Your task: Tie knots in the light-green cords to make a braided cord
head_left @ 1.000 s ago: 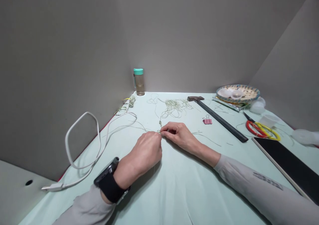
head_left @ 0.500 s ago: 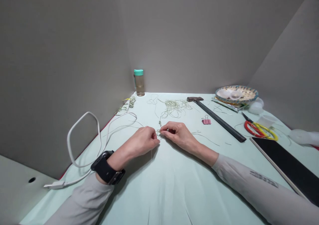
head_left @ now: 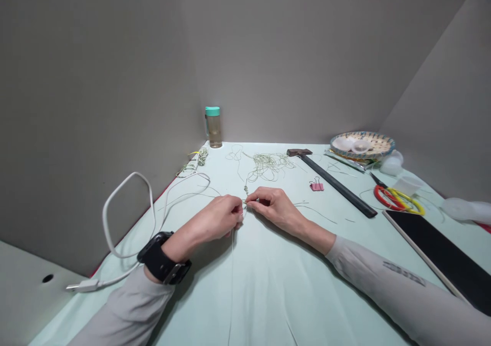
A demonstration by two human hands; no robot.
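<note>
My left hand (head_left: 218, 218) and my right hand (head_left: 273, 206) meet at the middle of a pale green cloth (head_left: 261, 284). Both pinch a thin green cord (head_left: 244, 201) where a small knotted piece sits between the fingertips. One strand of it hangs from my left hand toward me, and another runs back to a loose tangle of cord (head_left: 270, 163) farther up the table. A black watch (head_left: 163, 257) is on my left wrist. Grey sleeves cover both forearms.
A white cable (head_left: 126, 218) loops at the left edge. A teal-capped bottle (head_left: 214, 126) stands in the back corner. A pink binder clip (head_left: 316, 184), a hammer (head_left: 330, 180), a woven plate (head_left: 362, 144), red and yellow scissors (head_left: 399, 199) and a dark board (head_left: 437, 251) lie to the right.
My left hand has drawn back and turned, so the wrist with the watch lies lower and farther left. A strand now hangs from it toward me. My right hand has hardly moved.
</note>
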